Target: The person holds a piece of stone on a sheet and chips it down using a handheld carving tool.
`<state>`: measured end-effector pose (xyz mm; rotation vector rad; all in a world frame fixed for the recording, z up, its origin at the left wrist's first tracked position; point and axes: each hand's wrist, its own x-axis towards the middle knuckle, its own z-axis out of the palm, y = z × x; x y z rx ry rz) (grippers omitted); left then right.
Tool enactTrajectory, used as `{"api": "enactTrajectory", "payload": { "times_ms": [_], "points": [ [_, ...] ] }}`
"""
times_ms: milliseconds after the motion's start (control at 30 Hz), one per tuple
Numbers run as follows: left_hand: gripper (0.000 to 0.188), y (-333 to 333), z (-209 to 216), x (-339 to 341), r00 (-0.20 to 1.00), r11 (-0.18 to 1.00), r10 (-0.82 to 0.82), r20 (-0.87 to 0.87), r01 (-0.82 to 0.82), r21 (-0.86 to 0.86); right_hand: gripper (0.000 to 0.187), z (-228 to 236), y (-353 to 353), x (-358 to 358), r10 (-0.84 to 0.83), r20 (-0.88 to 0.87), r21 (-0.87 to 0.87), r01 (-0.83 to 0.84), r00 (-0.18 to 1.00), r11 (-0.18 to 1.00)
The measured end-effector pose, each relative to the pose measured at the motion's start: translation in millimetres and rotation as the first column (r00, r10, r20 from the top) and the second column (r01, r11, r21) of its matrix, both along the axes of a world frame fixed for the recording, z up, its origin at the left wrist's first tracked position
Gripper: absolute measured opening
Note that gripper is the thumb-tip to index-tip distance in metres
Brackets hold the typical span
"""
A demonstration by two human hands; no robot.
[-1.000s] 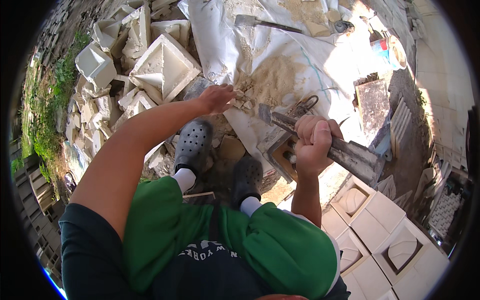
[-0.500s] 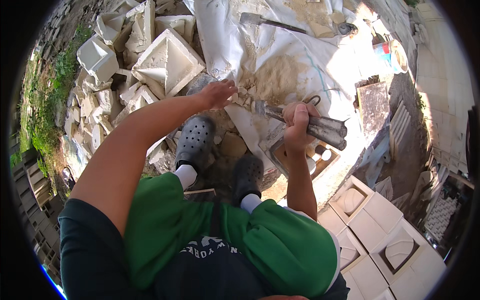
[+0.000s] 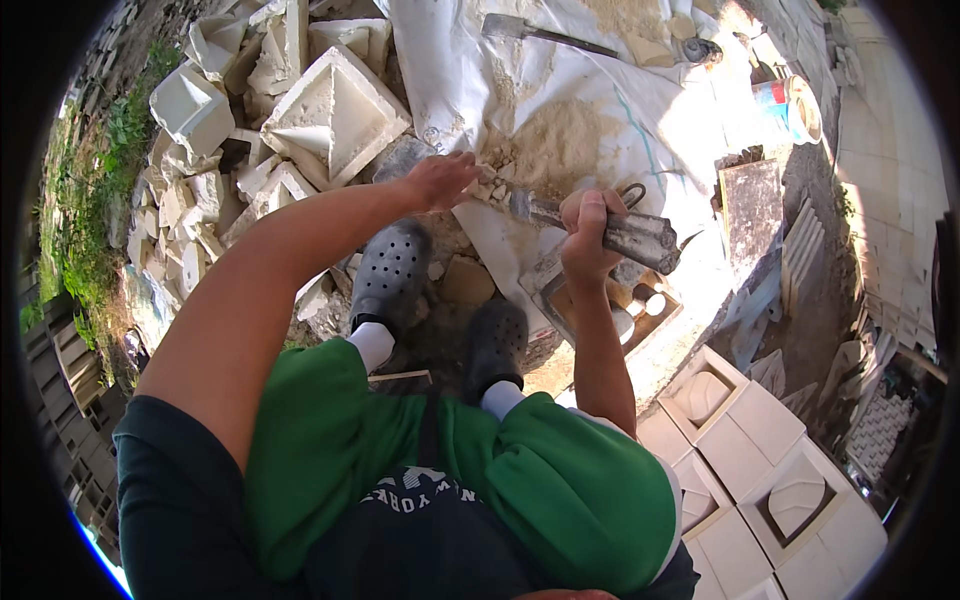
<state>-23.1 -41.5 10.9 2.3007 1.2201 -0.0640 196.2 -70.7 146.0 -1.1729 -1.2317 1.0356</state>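
My right hand (image 3: 588, 235) is closed around a thick grey chisel-like tool (image 3: 640, 240), its narrow flat end pointing left at a small heap of pale chips (image 3: 493, 187). The exact kind of tool is hard to make out. Close by the chips, my left hand (image 3: 443, 183) reaches in with fingers stretched out, palm down, and nothing visible in it. A grey block (image 3: 405, 157) lies partly hidden behind that hand. Sandy crumbs (image 3: 560, 145) are spread over the white sheet (image 3: 450, 60) beyond both hands.
Broken white plaster pieces (image 3: 335, 120) are piled at the left. A hatchet-like tool (image 3: 550, 38) lies on the sheet. Right of me are a tray with small containers (image 3: 668, 318), a bucket (image 3: 803, 110), a board (image 3: 750, 215) and pale square moulds (image 3: 750, 440). My grey clogs (image 3: 392, 270) stand below.
My right hand has shifted slightly up and left, and the tool's thick end has come left and up. More pale chips show by its tip. The left hand has barely moved.
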Motion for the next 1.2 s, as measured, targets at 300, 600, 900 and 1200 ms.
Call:
{"api": "enactTrajectory", "payload": {
  "times_ms": [300, 600, 900, 1200],
  "points": [
    [0.039, 1, 1, -3, 1.0, 1.0, 0.011, 0.018, -0.011, -0.001, 0.029, 38, -5, 0, -0.013, 0.019, 0.173, 0.009, 1.0, 0.985],
    [0.039, -4, 0, 4, 0.998, 0.998, 0.01, 0.061, -0.014, 0.057, 0.03, 28, 1, 1, -0.007, -0.071, -0.021, 0.006, 0.997, 1.0],
    [0.036, 2, 7, 3, 1.0, 0.999, -0.001, 0.013, 0.002, -0.043, 0.029, 12, -2, 7, 0.057, 0.132, 0.153, -0.077, 0.99, 0.985],
    [0.038, -3, -4, 1, 0.998, 1.0, 0.012, 0.058, -0.013, 0.016, 0.027, 43, -1, 11, 0.127, -0.077, 0.106, -0.118, 0.989, 0.987]
  ]
}}
